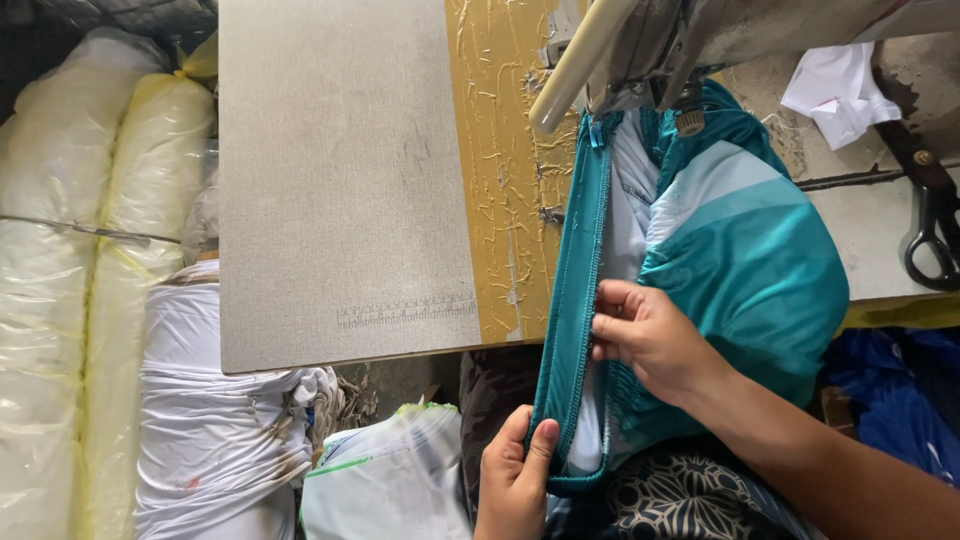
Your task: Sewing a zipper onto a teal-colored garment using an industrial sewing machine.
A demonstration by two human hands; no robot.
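Left hand (515, 480) pinches the teal waistband (575, 300) low. Right hand (645, 335) fingers (608, 325) grip it mid-length, at the counter (350, 180) edge.

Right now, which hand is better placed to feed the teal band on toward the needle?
Right, probably. The right hand pinches the teal band partway up, nearer the sewing machine; the left hand grips its lower loop end.
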